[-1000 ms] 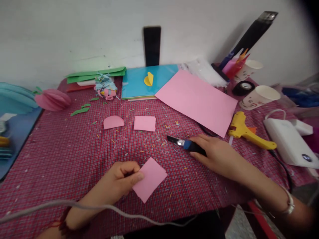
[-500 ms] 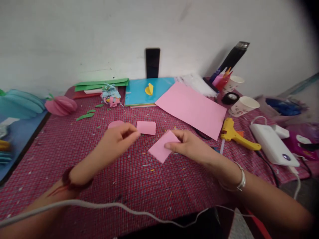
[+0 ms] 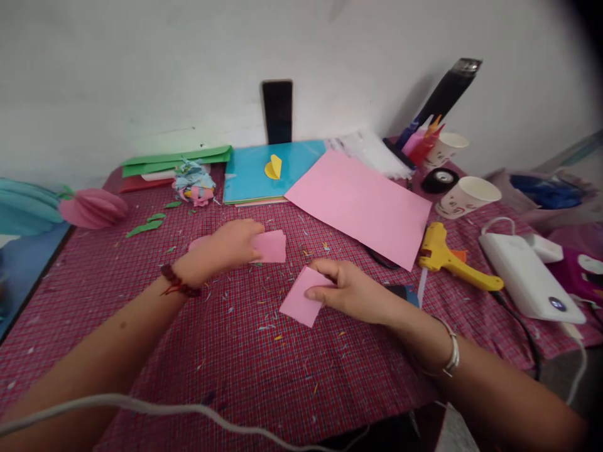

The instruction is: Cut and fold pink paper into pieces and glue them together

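My right hand (image 3: 351,290) pinches a small pink paper square (image 3: 299,301) by its right edge, just above the red checked tablecloth (image 3: 264,370). My left hand (image 3: 230,245) reaches forward and its fingers close on a second small pink paper rectangle (image 3: 272,246) lying on the cloth. A pink half-round piece (image 3: 194,243) peeks out from behind that hand. A black and blue utility knife (image 3: 402,294) lies just right of my right hand.
A large pink sheet (image 3: 362,204) lies behind, with a blue sheet (image 3: 254,169) and yellow cut-out (image 3: 273,167). A yellow glue gun (image 3: 447,257), white power bank (image 3: 527,276), paper cups (image 3: 466,194), tape roll (image 3: 438,180) stand right. Paper scraps (image 3: 193,182) and a pink paper ball (image 3: 92,208) sit left.
My right hand put down the knife and took the pink square from my left hand. My left hand then moved forward onto the pink rectangle on the cloth.
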`<state>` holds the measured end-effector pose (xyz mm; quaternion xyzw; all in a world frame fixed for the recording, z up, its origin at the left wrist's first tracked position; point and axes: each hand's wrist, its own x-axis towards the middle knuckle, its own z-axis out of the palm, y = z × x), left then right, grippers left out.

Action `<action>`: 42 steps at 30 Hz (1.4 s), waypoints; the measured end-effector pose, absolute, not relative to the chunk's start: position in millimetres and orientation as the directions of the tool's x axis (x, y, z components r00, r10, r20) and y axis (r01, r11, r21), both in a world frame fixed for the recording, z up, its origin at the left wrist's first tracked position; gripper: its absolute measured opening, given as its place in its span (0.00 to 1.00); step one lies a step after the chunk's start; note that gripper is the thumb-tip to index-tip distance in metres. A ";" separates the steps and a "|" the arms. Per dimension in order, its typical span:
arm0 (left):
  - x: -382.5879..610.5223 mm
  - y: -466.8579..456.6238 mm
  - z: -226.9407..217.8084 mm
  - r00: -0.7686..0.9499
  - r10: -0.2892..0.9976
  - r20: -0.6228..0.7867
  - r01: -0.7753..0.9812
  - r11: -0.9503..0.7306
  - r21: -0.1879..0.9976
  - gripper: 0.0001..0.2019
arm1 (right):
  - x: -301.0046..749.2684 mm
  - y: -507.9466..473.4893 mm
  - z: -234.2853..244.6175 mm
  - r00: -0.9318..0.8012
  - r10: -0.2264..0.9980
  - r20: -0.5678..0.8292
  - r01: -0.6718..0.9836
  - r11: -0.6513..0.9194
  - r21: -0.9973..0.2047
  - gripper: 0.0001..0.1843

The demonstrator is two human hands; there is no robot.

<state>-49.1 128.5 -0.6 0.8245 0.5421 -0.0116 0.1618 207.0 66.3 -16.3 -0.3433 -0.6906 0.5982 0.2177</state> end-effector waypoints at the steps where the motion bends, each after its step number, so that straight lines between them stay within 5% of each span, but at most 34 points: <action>1: -50.6 126.3 1.6 0.392 0.895 -0.212 0.893 -0.315 0.322 0.08 | 208.1 64.7 -13.1 -0.684 0.723 -0.102 0.236 0.086 -0.968 0.05; 3: -52.3 117.9 5.5 0.341 0.902 -0.263 0.805 -0.136 0.577 0.12 | 210.0 60.3 -6.6 -0.736 0.670 -0.099 0.283 0.171 -0.944 0.02; 5: -49.8 105.5 7.3 0.267 0.911 -0.314 0.527 0.135 0.839 0.15 | 210.0 55.2 -2.4 -0.790 0.604 -0.105 0.317 0.255 -0.913 0.05; 7: -42.3 91.9 6.4 0.203 0.910 -0.362 0.205 0.322 0.924 0.15 | 207.9 52.1 -2.0 -0.754 0.654 -0.066 0.349 0.313 -0.884 0.11; 12: -12.3 65.5 0.1 0.187 0.898 -0.398 -0.108 0.421 0.900 0.16 | 200.6 60.2 -11.1 -0.389 0.920 0.051 0.265 0.165 -0.950 0.10; 17: 2.3 52.0 -1.6 0.314 0.868 -0.384 -0.195 0.455 0.869 0.15 | 196.4 68.3 -15.0 -0.442 0.895 -0.058 0.124 -0.003 -0.992 0.14; 26: -4.9 42.0 -7.1 0.768 0.608 -0.199 -0.371 0.676 0.636 0.33 | 198.5 65.9 -8.6 -0.471 0.879 -0.079 0.088 -0.042 -0.995 0.15; 34: -2.6 43.0 -14.3 0.655 0.703 -0.278 -0.402 0.635 0.659 0.23 | 206.0 70.1 -14.4 -0.409 0.908 -0.089 0.253 0.019 -0.967 0.22; 42: -4.5 44.8 -17.5 0.611 0.730 -0.306 -0.424 0.629 0.652 0.21 | 205.7 68.5 -13.2 -0.398 0.917 -0.022 0.195 0.062 -0.979 0.14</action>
